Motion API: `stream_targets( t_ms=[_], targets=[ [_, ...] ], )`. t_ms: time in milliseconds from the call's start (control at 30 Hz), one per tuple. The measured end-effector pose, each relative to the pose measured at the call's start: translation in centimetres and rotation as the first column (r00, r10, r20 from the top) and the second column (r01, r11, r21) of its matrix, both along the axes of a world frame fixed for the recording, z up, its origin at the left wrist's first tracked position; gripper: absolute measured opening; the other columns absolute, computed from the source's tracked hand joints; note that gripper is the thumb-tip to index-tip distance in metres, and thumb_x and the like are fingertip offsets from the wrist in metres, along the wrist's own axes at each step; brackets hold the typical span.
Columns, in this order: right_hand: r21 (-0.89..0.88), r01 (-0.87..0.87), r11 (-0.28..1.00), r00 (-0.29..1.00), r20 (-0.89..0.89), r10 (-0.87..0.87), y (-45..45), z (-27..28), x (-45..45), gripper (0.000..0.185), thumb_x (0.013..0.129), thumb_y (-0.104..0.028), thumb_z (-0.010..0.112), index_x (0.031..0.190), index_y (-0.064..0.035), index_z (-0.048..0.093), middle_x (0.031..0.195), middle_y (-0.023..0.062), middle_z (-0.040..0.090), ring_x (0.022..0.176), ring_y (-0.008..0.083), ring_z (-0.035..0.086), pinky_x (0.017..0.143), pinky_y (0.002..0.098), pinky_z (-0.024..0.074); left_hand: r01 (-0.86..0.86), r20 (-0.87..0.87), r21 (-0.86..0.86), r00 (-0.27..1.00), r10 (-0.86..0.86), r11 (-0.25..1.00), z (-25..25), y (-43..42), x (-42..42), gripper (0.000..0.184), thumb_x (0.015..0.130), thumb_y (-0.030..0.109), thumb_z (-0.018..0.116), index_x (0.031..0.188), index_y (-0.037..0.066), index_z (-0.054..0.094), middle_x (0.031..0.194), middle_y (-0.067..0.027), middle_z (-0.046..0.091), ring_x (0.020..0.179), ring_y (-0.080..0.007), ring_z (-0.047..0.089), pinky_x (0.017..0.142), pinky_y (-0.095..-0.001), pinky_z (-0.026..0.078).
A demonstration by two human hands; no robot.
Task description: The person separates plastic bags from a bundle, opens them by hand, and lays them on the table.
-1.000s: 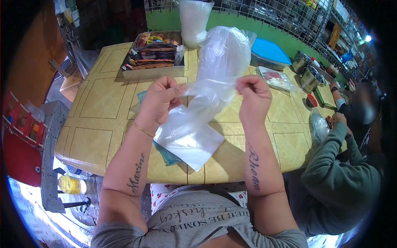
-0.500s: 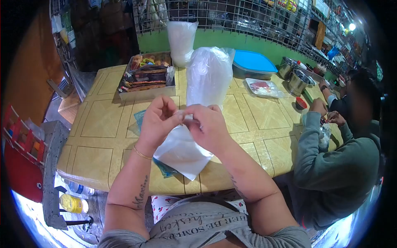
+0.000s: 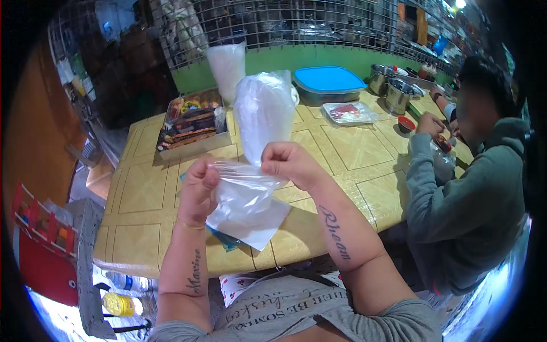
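Stretched between my two hands is a clear plastic bag (image 3: 244, 185), its upper edge pulled taut. My left hand (image 3: 198, 189) pinches the bag's left side, and my right hand (image 3: 288, 164) pinches its right side with thumb and fingers. Beneath the bag lies a white sheet (image 3: 268, 225) with one corner toward the table's front edge, and a bit of teal plastic (image 3: 226, 239) shows under it. Just beyond my hands stands a large roll of clear plastic bags (image 3: 263, 108).
A box of packaged food (image 3: 194, 122), another plastic bundle (image 3: 227, 68), a blue-lidded container (image 3: 329, 80), a wrapped tray (image 3: 348, 113), metal pots (image 3: 397, 96) and a red bowl (image 3: 405, 125) are on the table (image 3: 142, 188). At right, a person in a green-grey hoodie (image 3: 473, 188) handles a plastic bag.
My hands came together, then moved apart, and the bag between them now hangs spread. The camera view has shifted, so the table items appear further left and the seated person is more in view.
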State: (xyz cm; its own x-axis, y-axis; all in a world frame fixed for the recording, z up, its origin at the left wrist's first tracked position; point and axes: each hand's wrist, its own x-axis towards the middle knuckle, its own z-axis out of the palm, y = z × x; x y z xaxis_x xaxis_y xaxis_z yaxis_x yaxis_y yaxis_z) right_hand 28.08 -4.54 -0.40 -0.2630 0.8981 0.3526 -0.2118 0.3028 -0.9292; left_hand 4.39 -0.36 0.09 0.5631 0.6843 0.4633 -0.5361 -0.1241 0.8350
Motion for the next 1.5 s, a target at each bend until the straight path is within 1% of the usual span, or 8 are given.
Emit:
stream_targets(
  t_ms=[233, 300, 367, 633, 833, 1100, 1133, 1500],
  targets=[
    [-0.066, -0.242, 0.968, 0.950, 0.188, 0.250, 0.0, -0.5, -0.8, 0.030, 0.083, -0.027, 0.077, 0.092, -0.0045, 0.059, 0.080, -0.0020, 0.061, 0.077, 0.0078, 0.057, 0.070, 0.0204, 0.0426, -0.017, -0.258, 0.082, 0.965, 0.038, 0.996, -0.6, 0.1, 0.7, 0.029, 0.085, 0.035, 0.073, 0.088, 0.010, 0.057, 0.078, 0.0068, 0.055, 0.067, -0.0030, 0.044, 0.060, -0.0174, 0.035],
    [0.018, -0.282, 0.959, 0.956, -0.083, 0.282, -0.2, -0.5, -0.6, 0.022, 0.087, -0.019, 0.073, 0.091, -0.0061, 0.056, 0.083, -0.0029, 0.058, 0.073, 0.0056, 0.053, 0.064, 0.0222, 0.0418, 0.065, -0.282, 0.030, 0.958, -0.054, 0.997, -0.1, 0.1, 0.1, 0.031, 0.084, 0.035, 0.075, 0.088, 0.010, 0.057, 0.079, 0.0068, 0.055, 0.068, -0.0024, 0.043, 0.061, -0.0175, 0.035],
    [0.056, -0.323, 0.945, 0.848, -0.426, 0.315, -0.8, -0.4, -0.5, 0.021, 0.087, -0.018, 0.072, 0.089, -0.0068, 0.056, 0.079, -0.0043, 0.057, 0.071, 0.0056, 0.052, 0.063, 0.0230, 0.0419, 0.093, -0.240, 0.034, 0.967, -0.082, 0.995, 0.4, -0.5, 0.2, 0.034, 0.081, 0.035, 0.078, 0.090, 0.009, 0.057, 0.079, 0.0070, 0.054, 0.069, -0.0025, 0.043, 0.062, -0.0180, 0.035],
    [0.188, -0.321, 0.928, 0.554, -0.758, 0.345, -0.4, 3.8, 2.2, 0.043, 0.091, -0.014, 0.066, 0.129, -0.0172, 0.047, 0.080, 0.0015, 0.060, 0.063, 0.0077, 0.049, 0.061, 0.0240, 0.0442, 0.227, 0.168, 0.058, 0.958, -0.233, 0.972, 5.4, 0.4, 0.8, 0.040, 0.079, 0.034, 0.080, 0.100, 0.008, 0.058, 0.076, 0.0028, 0.055, 0.074, -0.0106, 0.055, 0.072, -0.0261, 0.046],
    [0.180, -0.142, 0.973, 0.594, -0.772, 0.229, 2.8, 9.8, 4.8, 0.042, 0.092, -0.009, 0.060, 0.132, -0.0174, 0.049, 0.094, 0.0074, 0.065, 0.084, 0.0172, 0.063, 0.074, 0.0361, 0.0550, 0.196, 0.432, -0.083, 0.891, -0.141, 0.977, 11.6, 2.8, 4.3, 0.036, 0.086, 0.022, 0.072, 0.116, 0.006, 0.061, 0.105, -0.0092, 0.066, 0.098, -0.0205, 0.064, 0.089, -0.0349, 0.053],
    [0.296, -0.160, 0.942, 0.611, -0.720, 0.330, 9.6, 9.4, 8.8, 0.051, 0.088, -0.007, 0.066, 0.135, -0.0137, 0.047, 0.094, 0.0099, 0.066, 0.091, 0.0247, 0.065, 0.085, 0.0408, 0.0536, 0.286, 0.237, -0.288, 0.946, -0.221, 0.914, 12.2, 9.8, 8.4, 0.033, 0.091, 0.006, 0.061, 0.124, 0.005, 0.057, 0.100, -0.0036, 0.062, 0.087, -0.0182, 0.061, 0.070, -0.0269, 0.056],
    [0.097, 0.001, 0.995, 0.625, -0.777, 0.075, 7.3, 9.6, 6.9, 0.050, 0.088, -0.008, 0.066, 0.134, -0.0125, 0.046, 0.097, 0.0098, 0.065, 0.090, 0.0234, 0.065, 0.086, 0.0382, 0.0532, 0.312, 0.193, -0.322, 0.946, -0.261, 0.894, 10.5, 11.5, 8.3, 0.033, 0.091, 0.005, 0.060, 0.124, 0.005, 0.057, 0.100, -0.0035, 0.062, 0.086, -0.0173, 0.061, 0.068, -0.0257, 0.055],
    [-0.332, -0.162, 0.929, 0.741, -0.663, -0.108, 8.1, -5.3, 7.1, 0.049, 0.085, 0.013, 0.052, 0.131, -0.0012, 0.047, 0.108, 0.0138, 0.062, 0.085, 0.0196, 0.066, 0.064, 0.0226, 0.0567, -0.093, -0.341, -0.509, 0.935, -0.101, 0.856, -5.3, 9.5, 6.8, 0.039, 0.086, -0.004, 0.063, 0.123, 0.004, 0.056, 0.093, -0.0046, 0.065, 0.068, -0.0098, 0.060, 0.047, -0.0151, 0.045]
  ],
)
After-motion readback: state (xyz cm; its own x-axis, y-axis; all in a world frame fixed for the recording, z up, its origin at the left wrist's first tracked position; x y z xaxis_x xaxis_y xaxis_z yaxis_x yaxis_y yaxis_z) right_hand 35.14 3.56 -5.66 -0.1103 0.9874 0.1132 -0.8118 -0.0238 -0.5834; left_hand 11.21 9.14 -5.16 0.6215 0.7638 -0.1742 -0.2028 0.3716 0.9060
